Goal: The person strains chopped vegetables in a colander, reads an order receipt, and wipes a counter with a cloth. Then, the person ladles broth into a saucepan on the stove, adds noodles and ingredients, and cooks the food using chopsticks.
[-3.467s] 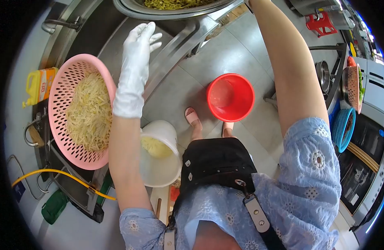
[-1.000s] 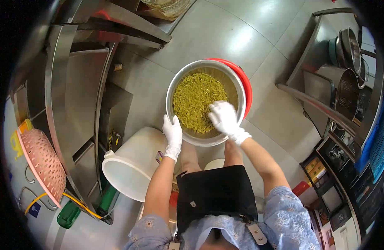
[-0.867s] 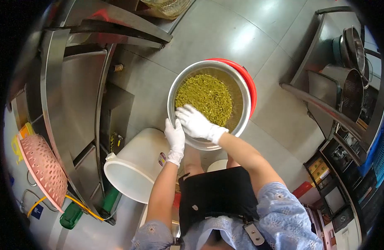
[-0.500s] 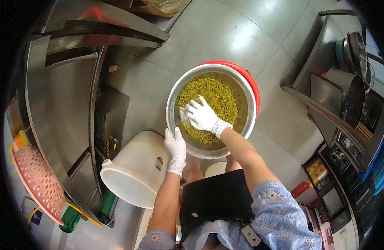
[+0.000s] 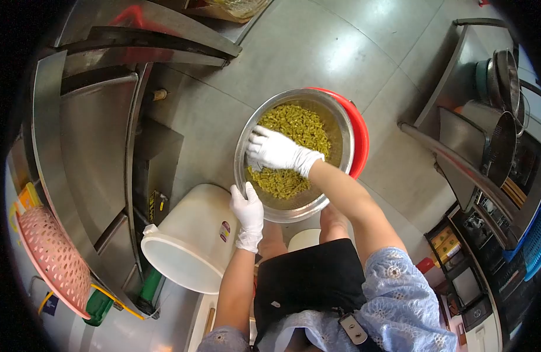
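A wide metal basin (image 5: pixel 345 126) holds chopped green vegetable pieces (image 5: pixel 300 126) and sits tilted over a red tub (image 5: pixel 359 141). My left hand (image 5: pixel 247 210), in a white glove, grips the basin's near-left rim, thumb apart from the fingers. Inside the basin is my right hand (image 5: pixel 273 148), also gloved; its fingers are stretched and slightly apart against the left wall, over the pieces. Something whitish shows below that palm, too unclear to name. The right fingertips are partly blurred.
A white plastic bucket (image 5: pixel 191 234) lies on its side at the left, beside a steel cabinet (image 5: pixel 97 146). A pink perforated basket (image 5: pixel 53 252) stands at far left. On the right is a metal rack (image 5: pixel 452 158) with pots and strainers. Grey floor tiles (image 5: pixel 317 41) lie beyond the basin.
My right hand has moved left to the basin's wall. The basin has tilted and shifted slightly left, showing more of the red tub. My left hand stays on the rim.
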`<state>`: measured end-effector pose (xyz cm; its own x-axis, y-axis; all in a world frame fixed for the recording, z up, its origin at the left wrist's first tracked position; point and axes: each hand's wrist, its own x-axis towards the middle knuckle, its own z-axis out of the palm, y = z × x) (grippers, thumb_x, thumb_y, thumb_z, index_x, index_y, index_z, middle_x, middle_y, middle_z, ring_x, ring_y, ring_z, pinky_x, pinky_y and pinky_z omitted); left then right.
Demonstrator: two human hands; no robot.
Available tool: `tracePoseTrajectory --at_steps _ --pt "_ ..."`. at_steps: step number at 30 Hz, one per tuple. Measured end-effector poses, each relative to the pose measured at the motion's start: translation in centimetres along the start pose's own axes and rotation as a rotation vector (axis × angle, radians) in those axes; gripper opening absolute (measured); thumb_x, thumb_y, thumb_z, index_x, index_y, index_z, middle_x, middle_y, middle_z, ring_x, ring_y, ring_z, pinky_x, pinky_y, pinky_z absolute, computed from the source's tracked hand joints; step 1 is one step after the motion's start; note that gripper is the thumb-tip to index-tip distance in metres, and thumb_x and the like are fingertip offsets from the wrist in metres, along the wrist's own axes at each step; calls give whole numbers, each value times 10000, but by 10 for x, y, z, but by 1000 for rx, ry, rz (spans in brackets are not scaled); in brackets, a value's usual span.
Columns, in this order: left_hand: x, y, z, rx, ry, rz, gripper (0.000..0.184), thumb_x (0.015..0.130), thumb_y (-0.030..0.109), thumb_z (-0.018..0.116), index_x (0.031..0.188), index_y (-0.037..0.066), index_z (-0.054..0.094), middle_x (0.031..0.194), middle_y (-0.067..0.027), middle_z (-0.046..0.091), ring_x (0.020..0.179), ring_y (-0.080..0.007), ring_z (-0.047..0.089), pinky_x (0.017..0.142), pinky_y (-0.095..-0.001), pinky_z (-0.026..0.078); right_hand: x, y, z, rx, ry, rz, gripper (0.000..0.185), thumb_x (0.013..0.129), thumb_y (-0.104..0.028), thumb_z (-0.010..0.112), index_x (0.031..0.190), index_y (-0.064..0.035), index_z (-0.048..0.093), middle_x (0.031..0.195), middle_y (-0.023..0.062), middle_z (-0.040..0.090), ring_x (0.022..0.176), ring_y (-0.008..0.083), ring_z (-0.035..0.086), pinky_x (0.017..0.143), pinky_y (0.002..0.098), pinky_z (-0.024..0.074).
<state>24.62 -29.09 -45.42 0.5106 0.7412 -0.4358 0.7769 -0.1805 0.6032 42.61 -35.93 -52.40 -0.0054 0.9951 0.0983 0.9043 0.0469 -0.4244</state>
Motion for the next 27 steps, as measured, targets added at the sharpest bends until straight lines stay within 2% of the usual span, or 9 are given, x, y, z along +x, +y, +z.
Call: tracePoseTrajectory --at_steps 2,6,9,13,15,16,18,23,27 --pt "-3 6 0 1 43 35 238 921 134 570 1021 -78 530 870 -156 632 749 -223 585 700 -343 480 -12 16 9 1 168 90 347 837 -319 569 1072 -64 588 1174 98 554 1160 265 481 1083 447 310" --pt "-4 8 3 -32 101 70 173 919 130 571 939 -38 536 817 -116 617 700 -203 565 663 -337 470 -49 42 5 25 112 184 449 868 -388 526 1178 -65 560 1253 127 519 1213 311 450 1086 469 289" --pt "-2 6 6 -2 116 65 169 919 132 571 938 -33 538 818 -116 617 703 -203 565 661 -338 469 -74 33 12 80 85 417 516 863 -506 502 1208 -128 569 1299 113 497 1243 328 416 1063 563 251" --pt "0 5 10 -11 98 23 197 913 127 580 976 -57 545 868 -146 632 759 -212 583 710 -334 473 -95 -7 24 192 106 737 599 823 -554 536 1258 -144 555 1342 145 466 1292 373 349 1059 620 190" --pt "-3 9 14 13 268 118 177 892 112 600 927 -52 543 780 -173 608 675 -280 572 646 -374 462 -96 -28 32 213 142 864 601 801 -552 563 1236 -138 574 1358 146 446 1301 383 324 1050 644 172" --pt "-4 9 14 17 264 116 177 892 112 600 927 -52 543 780 -173 608 675 -280 572 646 -374 462 -97 -35 38 216 148 927 599 795 -547 572 1233 -138 577 1360 148 442 1302 385 319 1048 649 169" --pt "-4 7 11 -78 155 -13 219 897 110 598 1009 -70 543 888 -165 627 784 -251 584 743 -349 466 -97 -37 53 165 167 948 546 798 -495 580 1210 -138 595 1339 144 462 1287 384 339 1041 648 182" --pt "-6 24 11 -161 148 -131 256 905 118 596 1035 -92 530 943 -156 638 833 -218 587 778 -332 468 -98 -30 70 106 257 948 415 781 -388 593 1094 -121 646 1251 136 521 1207 376 415 998 633 239" --pt "-6 13 14 -206 154 -139 291 910 128 595 1082 -97 527 990 -162 640 868 -210 595 795 -319 470 -98 -24 75 84 265 931 389 771 -374 603 1056 -114 648 1218 137 532 1167 377 436 971 629 260"
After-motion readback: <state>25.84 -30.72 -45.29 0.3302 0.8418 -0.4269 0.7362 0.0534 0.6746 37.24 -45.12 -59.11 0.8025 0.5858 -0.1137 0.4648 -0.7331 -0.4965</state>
